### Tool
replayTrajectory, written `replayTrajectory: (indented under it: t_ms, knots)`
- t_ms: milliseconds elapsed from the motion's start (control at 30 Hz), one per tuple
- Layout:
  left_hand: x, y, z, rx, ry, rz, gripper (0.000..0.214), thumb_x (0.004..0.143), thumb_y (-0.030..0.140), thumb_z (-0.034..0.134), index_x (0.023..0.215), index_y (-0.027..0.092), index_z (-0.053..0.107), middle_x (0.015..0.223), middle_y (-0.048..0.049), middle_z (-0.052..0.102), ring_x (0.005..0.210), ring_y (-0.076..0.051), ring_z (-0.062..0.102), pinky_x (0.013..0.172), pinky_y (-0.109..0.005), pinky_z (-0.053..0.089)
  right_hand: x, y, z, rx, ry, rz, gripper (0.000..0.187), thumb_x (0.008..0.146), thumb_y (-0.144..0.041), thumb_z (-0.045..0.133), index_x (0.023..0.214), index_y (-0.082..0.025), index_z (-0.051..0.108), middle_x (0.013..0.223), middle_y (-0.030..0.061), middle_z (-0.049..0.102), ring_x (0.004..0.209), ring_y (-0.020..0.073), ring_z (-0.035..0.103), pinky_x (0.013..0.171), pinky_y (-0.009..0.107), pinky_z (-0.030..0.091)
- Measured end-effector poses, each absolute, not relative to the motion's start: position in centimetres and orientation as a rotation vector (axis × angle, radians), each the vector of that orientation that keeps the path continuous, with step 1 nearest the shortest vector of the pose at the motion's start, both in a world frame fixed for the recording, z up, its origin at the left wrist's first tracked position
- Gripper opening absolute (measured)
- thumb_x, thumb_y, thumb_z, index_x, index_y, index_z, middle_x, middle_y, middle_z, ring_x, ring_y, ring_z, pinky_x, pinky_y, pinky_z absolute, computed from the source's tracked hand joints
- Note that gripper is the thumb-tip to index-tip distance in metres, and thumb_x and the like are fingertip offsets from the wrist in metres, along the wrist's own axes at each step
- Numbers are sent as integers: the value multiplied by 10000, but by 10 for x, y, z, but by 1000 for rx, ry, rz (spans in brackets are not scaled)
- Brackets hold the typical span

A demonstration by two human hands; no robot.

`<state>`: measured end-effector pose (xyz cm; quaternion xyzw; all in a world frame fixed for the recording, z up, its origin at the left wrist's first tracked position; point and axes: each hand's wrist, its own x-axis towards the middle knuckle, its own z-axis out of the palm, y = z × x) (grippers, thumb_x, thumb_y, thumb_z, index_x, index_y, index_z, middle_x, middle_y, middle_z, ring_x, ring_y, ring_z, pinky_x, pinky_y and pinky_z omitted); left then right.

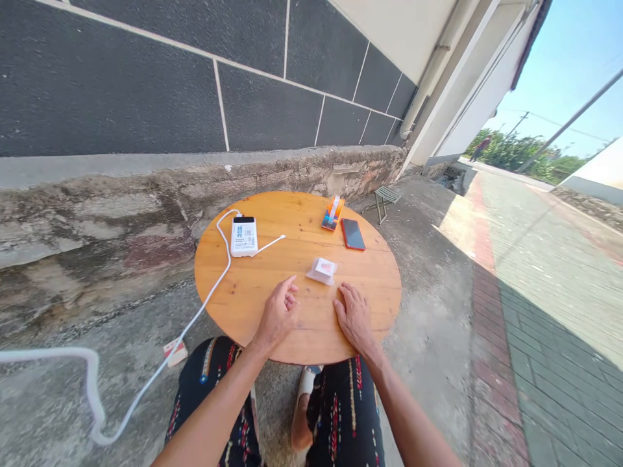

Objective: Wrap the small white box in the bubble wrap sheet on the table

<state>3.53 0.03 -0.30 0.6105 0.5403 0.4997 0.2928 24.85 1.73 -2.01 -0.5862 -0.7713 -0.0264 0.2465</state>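
Note:
On the round wooden table (292, 224), my left hand (278, 311) rests on its side near the front edge, fingers loosely curled and apart, holding nothing. My right hand (354, 313) lies palm down on the tabletop, its fingers stretched forward. Just beyond and between the hands sits a small white box in a clear plastic wrapper (322, 270); neither hand touches it. Farther back stands an orange and blue tape dispenser (333, 214). A phone with a red case (353, 234) lies beside it, screen up.
A white power bank (244, 237) is at the table's left, with a white cable (207, 301) running off over the left edge. A folding stool (386, 198) stands behind at right. The tiled wall (146, 84) rises beyond the table. A small box (175, 351) lies on the ground.

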Motion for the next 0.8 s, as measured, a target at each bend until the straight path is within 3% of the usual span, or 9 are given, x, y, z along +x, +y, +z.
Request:
replayTrajectory:
  t_ms: [533, 800]
  knots:
    - [32, 4, -12, 1769, 1458, 1314, 371, 776, 174, 426, 1111, 130, 579, 936, -67, 638, 710, -152, 583, 690, -295, 495, 236, 9, -8, -1695, -2112, -204, 251, 906, -226, 463, 1140, -189, 547, 1250, 94, 555, 1155, 233, 486, 961, 385, 358]
    - [35, -1, -10, 1764, 1405, 1350, 374, 757, 88, 429, 1093, 137, 586, 922, -66, 616, 764, -159, 584, 690, -284, 500, 242, 11, -12, -1678, -2147, -136, 312, 912, -234, 439, 1204, -185, 539, 1308, 97, 522, 1201, 245, 462, 1002, 422, 357]
